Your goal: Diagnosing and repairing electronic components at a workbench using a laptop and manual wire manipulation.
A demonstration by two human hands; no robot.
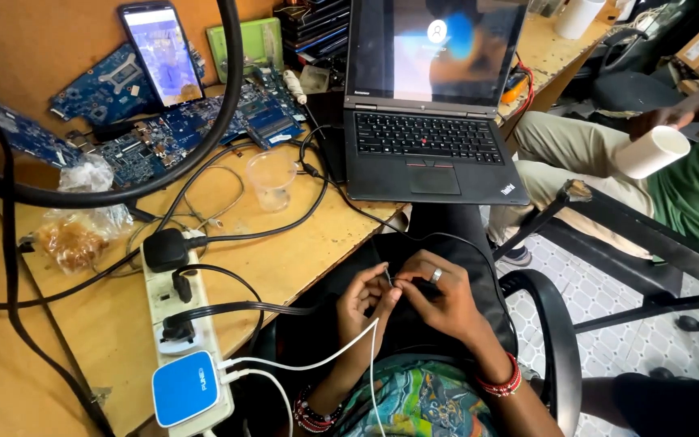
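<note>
Below the edge of the worn wooden workbench [301, 267], over the person's lap, both hands met on one small job. Left hand [366, 299] and right hand [438, 299], the latter wearing a silver ring, each pinched narrowly on the end of a thin black cable [388, 277]; fingertips nearly touched, with a short bare-looking tip standing up between them. Whether that tip was stripped wire or a plug pin was too small to tell. Black cable ran up from the hands, past the bench edge, toward the open black laptop [426, 137], whose screen was lit. White charging cable [341, 348] crossed the left wrist and led to a blue-and-white adapter [185, 388] seated in the white power strip [173, 324], which also carried black plugs. Farther back lay a clear plastic cup [271, 180], blue circuit boards [180, 133], a propped smartphone [162, 53] and a crumpled plastic bag of food [74, 235]. To the right a second seated person held a white paper cup [653, 151], well apart from the work. Judgement: work on the cable end looked midway, with the end in hand and being worked but joined to nothing; any connecting remained undone.
</note>
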